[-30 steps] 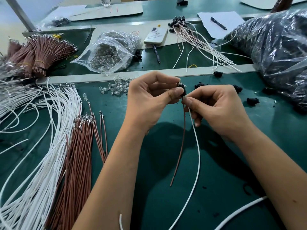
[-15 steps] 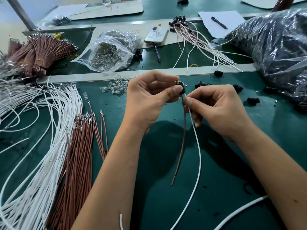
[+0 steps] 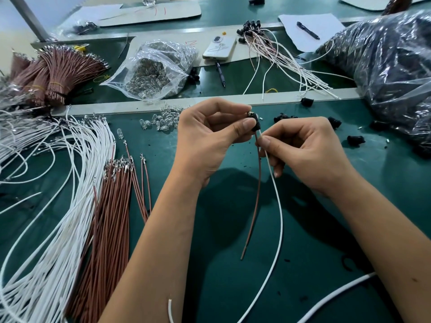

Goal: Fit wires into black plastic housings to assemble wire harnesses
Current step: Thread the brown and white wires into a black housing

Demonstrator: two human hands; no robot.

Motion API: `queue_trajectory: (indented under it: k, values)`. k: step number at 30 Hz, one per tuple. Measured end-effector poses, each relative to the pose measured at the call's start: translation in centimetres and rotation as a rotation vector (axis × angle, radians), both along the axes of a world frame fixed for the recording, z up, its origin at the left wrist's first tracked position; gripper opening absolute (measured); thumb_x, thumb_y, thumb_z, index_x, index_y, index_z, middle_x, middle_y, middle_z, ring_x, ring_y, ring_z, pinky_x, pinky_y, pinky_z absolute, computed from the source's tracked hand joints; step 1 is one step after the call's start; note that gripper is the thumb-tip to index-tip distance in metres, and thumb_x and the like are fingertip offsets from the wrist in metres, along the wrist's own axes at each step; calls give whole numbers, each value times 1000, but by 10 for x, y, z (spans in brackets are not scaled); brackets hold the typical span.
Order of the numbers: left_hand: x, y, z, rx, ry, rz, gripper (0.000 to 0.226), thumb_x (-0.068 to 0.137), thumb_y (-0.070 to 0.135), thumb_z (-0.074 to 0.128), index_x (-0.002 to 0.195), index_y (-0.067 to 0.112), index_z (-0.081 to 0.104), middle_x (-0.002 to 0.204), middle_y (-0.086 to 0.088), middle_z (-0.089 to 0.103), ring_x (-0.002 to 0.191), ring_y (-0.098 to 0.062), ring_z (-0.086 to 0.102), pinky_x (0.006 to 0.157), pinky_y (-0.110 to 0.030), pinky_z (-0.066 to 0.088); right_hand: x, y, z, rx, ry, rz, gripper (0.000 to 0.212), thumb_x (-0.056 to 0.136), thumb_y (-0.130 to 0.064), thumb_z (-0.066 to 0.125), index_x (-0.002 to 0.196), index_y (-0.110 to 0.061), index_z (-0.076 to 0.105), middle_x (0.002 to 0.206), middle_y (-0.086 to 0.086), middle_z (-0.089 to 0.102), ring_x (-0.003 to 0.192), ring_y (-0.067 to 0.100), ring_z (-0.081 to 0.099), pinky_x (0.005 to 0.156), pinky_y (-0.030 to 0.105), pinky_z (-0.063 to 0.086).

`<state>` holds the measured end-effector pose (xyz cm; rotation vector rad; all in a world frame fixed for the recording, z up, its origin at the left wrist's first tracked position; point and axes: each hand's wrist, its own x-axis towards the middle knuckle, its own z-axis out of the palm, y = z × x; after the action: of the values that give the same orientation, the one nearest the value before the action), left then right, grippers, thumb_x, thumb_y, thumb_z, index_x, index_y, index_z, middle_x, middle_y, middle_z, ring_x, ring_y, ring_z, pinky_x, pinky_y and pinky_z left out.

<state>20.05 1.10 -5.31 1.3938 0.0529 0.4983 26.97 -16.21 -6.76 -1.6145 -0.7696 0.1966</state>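
Black housing (image 3: 254,122) up above the green table (image 3: 233,287), pinched in the left hand (image 3: 210,141). Right hand (image 3: 303,155) pinches the white wire (image 3: 278,206) just below it; brown wire (image 3: 256,194) dangles alongside.

Counter (image 3: 233,287): green mat under my arms.
On my left: white wires (image 3: 58,194), brown wires (image 3: 105,217).
Ahead: clear bulbs (image 3: 161,121), black housings (image 3: 355,139).
On my right: plastic bag (image 3: 384,66).

No legible txt anywhere; red marks on cardboard sheet (image 3: 149,12) unreadable.
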Motion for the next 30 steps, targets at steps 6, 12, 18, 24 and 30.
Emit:
queue_trajectory:
  k: [6, 12, 18, 24, 30]
  values:
    - [1, 0, -1, 10, 7, -3, 17, 78, -7, 79, 89, 5, 72, 83, -15, 77, 71, -23, 74, 69, -33, 61, 1, -1, -1, -19, -16, 0, 11, 94, -5, 73, 83, -2, 75, 61, 9, 66, 45, 21, 57, 44, 32, 52]
    - [1, -1, -2, 12, -20, 15, 18, 77, -11, 77, 85, 4, 71, 81, -13, 76, 77, -24, 73, 73, -36, 61, 2, -2, 0, -73, -33, 2, 14, 94, -6, 74, 81, -2, 73, 60, 14, 65, 43, 25, 59, 45, 37, 54]
    - [1, -4, -4, 8, 2, 37, 17, 77, -15, 75, 84, 0, 70, 82, -17, 74, 76, -26, 72, 75, -39, 62, 3, -3, -1, -150, -45, 7, 18, 95, -4, 73, 77, -5, 70, 55, 4, 63, 41, 18, 60, 45, 23, 47]
    - [1, -3, -4, 36, 42, 32, 17, 78, -15, 75, 84, 0, 70, 80, -15, 74, 74, -23, 71, 74, -35, 61, 3, -2, -1, -214, -90, -25, 20, 95, -8, 74, 75, -12, 70, 56, -5, 63, 39, 15, 56, 42, 24, 44]
    - [0, -3, -1, 68, 40, 17, 16, 79, -13, 76, 83, 1, 72, 78, -14, 74, 70, -23, 70, 73, -36, 61, -2, 2, -1, -143, -74, -57, 16, 95, -14, 75, 80, -9, 73, 54, -3, 60, 40, 12, 51, 42, 24, 40]
